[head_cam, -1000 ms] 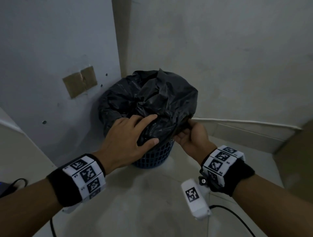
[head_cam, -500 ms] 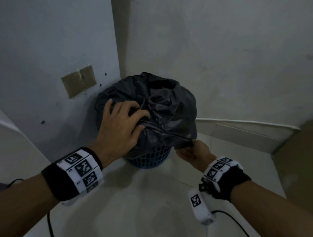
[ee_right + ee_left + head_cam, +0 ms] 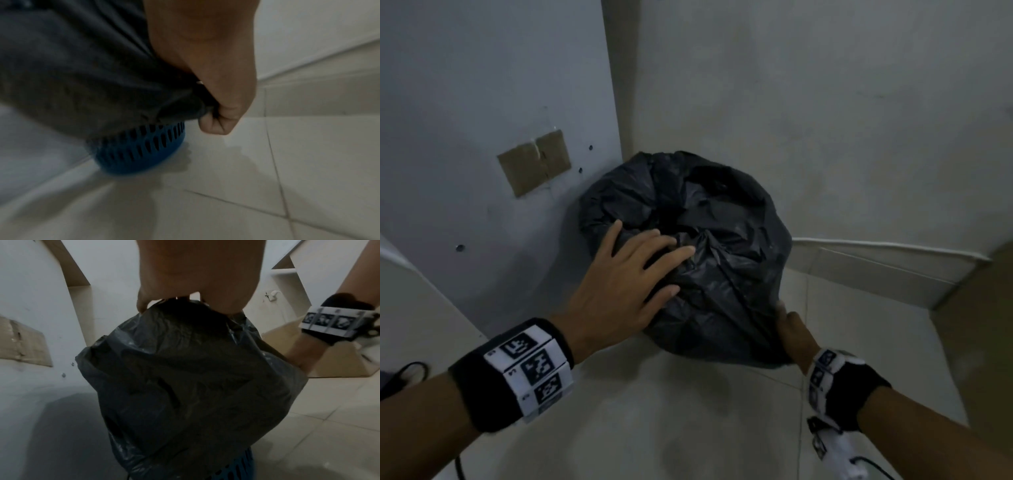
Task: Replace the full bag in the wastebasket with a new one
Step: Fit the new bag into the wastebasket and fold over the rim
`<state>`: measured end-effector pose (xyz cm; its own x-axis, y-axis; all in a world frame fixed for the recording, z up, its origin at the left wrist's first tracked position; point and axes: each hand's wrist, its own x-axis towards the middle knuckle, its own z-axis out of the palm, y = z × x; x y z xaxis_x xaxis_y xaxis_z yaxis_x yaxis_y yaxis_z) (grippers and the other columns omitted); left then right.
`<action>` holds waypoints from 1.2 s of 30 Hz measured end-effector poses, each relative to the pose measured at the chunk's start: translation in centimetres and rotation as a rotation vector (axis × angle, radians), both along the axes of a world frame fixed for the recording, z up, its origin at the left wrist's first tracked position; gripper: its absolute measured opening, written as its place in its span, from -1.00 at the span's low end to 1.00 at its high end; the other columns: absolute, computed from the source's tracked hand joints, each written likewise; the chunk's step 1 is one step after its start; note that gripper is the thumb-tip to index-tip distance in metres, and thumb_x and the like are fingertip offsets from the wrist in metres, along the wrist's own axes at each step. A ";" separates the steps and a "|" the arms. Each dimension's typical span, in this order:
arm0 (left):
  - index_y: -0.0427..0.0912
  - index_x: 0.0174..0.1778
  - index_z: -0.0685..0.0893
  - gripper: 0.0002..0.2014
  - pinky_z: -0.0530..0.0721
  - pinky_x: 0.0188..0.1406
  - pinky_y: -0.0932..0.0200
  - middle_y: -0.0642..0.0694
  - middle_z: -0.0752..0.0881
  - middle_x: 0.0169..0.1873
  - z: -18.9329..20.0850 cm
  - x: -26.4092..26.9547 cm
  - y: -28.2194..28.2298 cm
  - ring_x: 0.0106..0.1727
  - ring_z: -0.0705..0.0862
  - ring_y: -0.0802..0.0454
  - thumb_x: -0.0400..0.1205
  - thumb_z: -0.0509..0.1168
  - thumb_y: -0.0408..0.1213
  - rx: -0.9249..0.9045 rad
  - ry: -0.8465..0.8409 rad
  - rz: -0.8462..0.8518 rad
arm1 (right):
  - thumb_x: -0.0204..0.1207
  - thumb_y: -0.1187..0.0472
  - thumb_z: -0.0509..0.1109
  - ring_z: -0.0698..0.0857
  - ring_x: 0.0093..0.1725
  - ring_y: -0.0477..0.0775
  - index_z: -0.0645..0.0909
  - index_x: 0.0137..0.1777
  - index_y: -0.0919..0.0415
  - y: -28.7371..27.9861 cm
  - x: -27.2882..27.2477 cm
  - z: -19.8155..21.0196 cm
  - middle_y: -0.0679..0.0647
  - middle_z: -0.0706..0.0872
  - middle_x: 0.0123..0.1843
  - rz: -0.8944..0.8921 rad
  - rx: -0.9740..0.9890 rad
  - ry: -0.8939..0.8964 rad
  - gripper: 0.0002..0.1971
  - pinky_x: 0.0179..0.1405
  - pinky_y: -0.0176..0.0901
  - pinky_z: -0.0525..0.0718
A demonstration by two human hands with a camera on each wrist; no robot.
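Left grip (image 3: 619, 294) flat, fingers spread, pressing the top of the black bag (image 3: 709, 260); right grip (image 3: 218, 120) clamped on the bag's hem, just above the blue wastebasket (image 3: 141, 151) on the floor. Best done by peeling the hem evenly off the rim beneath both grips, steadying the wastebasket, avoiding tearing thin plastic.

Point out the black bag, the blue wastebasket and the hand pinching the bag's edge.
black bag (image 3: 722, 274): head view, crumpled top of the plastic.
blue wastebasket (image 3: 141, 152): right wrist view, perforated lower wall below the bag.
right hand (image 3: 218, 104): right wrist view, thumb side, where it pinches the bag's hem.
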<state>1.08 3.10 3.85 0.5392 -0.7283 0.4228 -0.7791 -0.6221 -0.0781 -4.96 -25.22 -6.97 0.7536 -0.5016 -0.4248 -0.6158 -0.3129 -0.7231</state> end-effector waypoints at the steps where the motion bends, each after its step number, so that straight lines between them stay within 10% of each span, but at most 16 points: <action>1: 0.00 0.55 0.36 -0.49 0.14 0.54 -0.42 -0.11 0.55 0.40 -0.1 0.0 0.1 0.50 0.44 -0.15 0.69 0.03 0.09 -0.013 -0.017 0.006 | 0.59 -0.40 -0.05 0.55 0.31 0.23 0.49 0.28 0.36 -0.3 0.4 -0.1 0.31 0.52 0.43 -0.067 0.114 -0.009 -0.22 0.40 0.11 0.48; 4: -0.04 0.56 0.37 -0.44 0.11 0.54 -0.44 -0.10 0.55 0.42 -0.7 -0.2 0.1 0.53 0.40 -0.13 0.68 0.01 0.14 -0.040 -0.014 0.030 | 0.53 -0.49 -0.09 0.55 0.37 0.36 0.23 0.64 0.23 -0.4 1.2 0.3 0.29 0.48 0.49 -0.279 0.522 -0.055 -0.08 0.19 0.20 0.58; 8: -0.07 0.56 0.36 -0.41 0.12 0.52 -0.49 -0.12 0.54 0.42 -1.6 0.1 0.2 0.56 0.33 -0.12 0.68 -0.03 0.18 0.040 0.012 0.090 | 0.62 -0.34 0.03 0.58 -0.17 0.20 0.40 0.45 0.06 0.5 1.1 1.8 0.20 0.57 -0.05 -0.186 0.563 -0.001 -0.40 -0.12 0.02 0.60; 12: -0.03 0.61 0.28 -0.40 0.09 0.52 -0.51 -0.17 0.38 0.56 -2.4 0.5 1.1 0.66 0.15 -0.16 0.68 -0.04 0.17 0.051 0.013 0.129 | 0.68 -0.19 0.10 0.58 0.15 0.26 0.11 0.66 -0.01 0.7 1.7 1.6 0.20 0.48 0.49 0.010 0.203 0.073 -0.39 -0.06 -0.05 0.53; 18: -0.20 0.51 0.31 -0.40 0.14 0.55 -0.40 -0.25 0.25 0.56 -2.6 -0.1 2.5 0.66 0.11 -0.20 0.63 0.16 0.06 -0.388 -0.001 0.071 | 0.70 -0.13 0.08 0.51 0.36 0.07 0.35 0.55 0.10 0.7 3.8 5.8 -0.01 0.46 0.34 -0.328 0.039 -0.757 -0.50 0.39 -0.03 0.46; 23: -0.21 0.50 0.29 -0.43 0.40 0.42 -0.09 -0.14 0.38 0.43 -2.1 -1.3 1.0 0.42 0.41 -0.04 0.70 0.10 0.11 -1.363 0.803 0.690 | 0.68 -0.07 0.12 0.48 0.44 0.08 0.48 0.48 0.12 4.0 2.5 11.9 0.09 0.54 0.42 0.109 -0.494 -1.158 -0.54 0.46 -0.05 0.41; 27: 0.11 0.56 0.38 -0.06 0.66 0.04 -0.33 -0.27 0.48 0.47 -4.7 -2.0 1.2 0.28 0.58 -0.34 0.37 -0.11 0.61 -1.383 1.699 0.702 | 0.53 -0.36 0.17 0.53 0.45 0.13 0.66 0.31 -0.01 6.6 2.7 12.1 -0.01 0.70 0.29 0.547 -0.859 -0.971 -0.43 0.49 0.27 0.33; 31: 0.00 0.13 0.73 -0.03 0.52 0.29 -0.42 -0.29 0.70 0.20 -6.5 -1.8 0.9 0.12 0.61 -0.42 0.29 -0.21 0.65 -1.244 1.901 0.537 | 0.52 -0.20 0.18 0.73 0.03 0.18 0.69 0.05 0.07 7.1 3.1 10.0 0.02 0.78 -0.05 0.741 -1.108 -0.803 -0.59 0.36 0.36 0.48; 36: -0.10 0.29 0.66 0.13 0.53 0.29 -0.29 -0.29 0.60 0.20 -6.6 -0.9 1.0 0.19 0.56 -0.31 0.21 -0.25 0.69 -1.193 1.932 0.568 | 0.57 0.05 0.18 0.62 -0.23 0.20 0.59 -0.09 0.06 7.0 3.3 10.9 0.00 0.70 -0.23 0.590 -1.087 -0.849 -0.82 -0.04 0.05 0.45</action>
<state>0.19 4.10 -2.70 0.6708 -0.3273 -0.6655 0.7212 0.0789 0.6882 -1.65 -18.23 3.94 0.7787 0.1790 0.6013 0.2594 -0.9645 -0.0488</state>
